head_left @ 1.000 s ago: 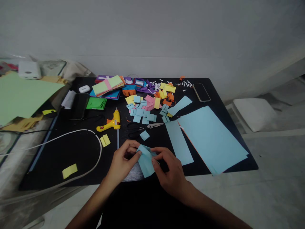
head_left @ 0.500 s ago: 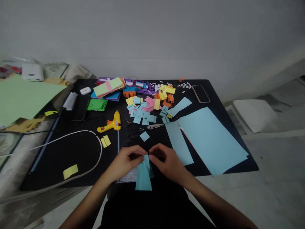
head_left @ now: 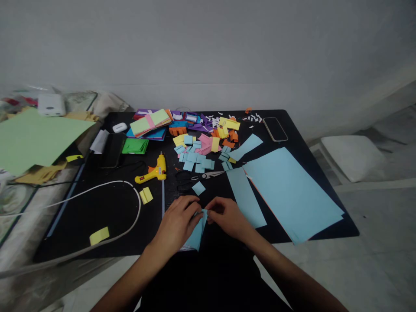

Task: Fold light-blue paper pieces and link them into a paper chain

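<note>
Left hand [head_left: 178, 221] has shifted over the folded light-blue paper piece [head_left: 196, 236], nearside of the black-handled metal scissors [head_left: 204, 176]; its fingers and the right hand [head_left: 229, 216] pinch it, and I'd expect it light, easily creased, best held by edges.

A makeshift craft corner, apparently in a home. A small black table [head_left: 107, 197] stands against a plain grey wall [head_left: 208, 52], strewn with coloured paper scraps [head_left: 195, 158], larger blue sheets [head_left: 289, 190], scissors [head_left: 203, 176] and a yellow glue gun [head_left: 160, 168]. Everyday belongings share the top: a phone [head_left: 275, 129] and what looks like a white earbud case [head_left: 120, 127]. A white seat [head_left: 352, 157] at right and a cluttered side surface holding a green sheet [head_left: 35, 138] add a domestic feel.
</note>
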A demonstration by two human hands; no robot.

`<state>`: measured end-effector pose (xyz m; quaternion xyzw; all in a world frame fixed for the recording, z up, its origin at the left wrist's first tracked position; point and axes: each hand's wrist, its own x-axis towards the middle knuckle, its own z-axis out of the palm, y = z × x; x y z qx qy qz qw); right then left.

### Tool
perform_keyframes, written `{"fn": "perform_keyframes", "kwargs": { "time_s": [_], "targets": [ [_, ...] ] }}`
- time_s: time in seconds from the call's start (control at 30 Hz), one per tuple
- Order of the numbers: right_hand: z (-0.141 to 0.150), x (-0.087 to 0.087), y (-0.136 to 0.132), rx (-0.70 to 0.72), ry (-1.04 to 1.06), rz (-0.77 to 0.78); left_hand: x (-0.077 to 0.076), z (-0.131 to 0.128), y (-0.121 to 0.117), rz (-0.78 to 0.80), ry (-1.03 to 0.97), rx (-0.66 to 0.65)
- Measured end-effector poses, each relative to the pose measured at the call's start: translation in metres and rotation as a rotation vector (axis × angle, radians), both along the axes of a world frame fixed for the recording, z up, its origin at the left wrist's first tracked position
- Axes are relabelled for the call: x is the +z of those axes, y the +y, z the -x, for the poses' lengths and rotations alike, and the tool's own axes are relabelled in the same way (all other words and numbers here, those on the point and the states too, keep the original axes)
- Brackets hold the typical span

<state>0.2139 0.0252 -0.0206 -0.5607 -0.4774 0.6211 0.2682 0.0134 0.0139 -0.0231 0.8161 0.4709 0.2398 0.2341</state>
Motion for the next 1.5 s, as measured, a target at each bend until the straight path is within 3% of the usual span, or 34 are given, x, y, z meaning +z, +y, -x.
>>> {"fn": "perform_keyframes", "kwargs": {
  "time_s": [0.13,0.37,0.57,0.7,0.87,1.13,1.33,1.5],
  "targets": [
    [0.002,-0.004,-0.002,-0.091,0.021,-0.007,0.002,0.002,-0.012,-0.105,0.126,-0.02],
    [0.004,-0.014,-0.006,-0.211,0.128,-0.004,0.015,0.004,-0.027,-0.03,0.148,-0.011],
    [0.009,-0.018,-0.012,-0.281,0.286,0.101,-0.002,-0.004,-0.039,-0.224,0.118,0.169],
    [0.011,-0.016,-0.017,-0.252,0.285,0.122,-0.004,-0.001,-0.034,-0.31,0.068,0.216],
    [0.013,-0.014,-0.018,-0.184,0.198,0.068,0.009,0.005,-0.021,-0.263,0.114,0.199],
    [0.016,-0.021,-0.013,-0.263,0.285,0.113,0.008,-0.003,-0.022,-0.287,0.087,0.252],
    [0.021,-0.021,-0.015,-0.337,0.378,0.199,0.001,-0.007,-0.026,-0.254,0.137,0.205],
    [0.02,-0.018,-0.013,-0.32,0.457,0.296,0.01,-0.005,-0.021,-0.247,0.157,0.121]
  ]
}}
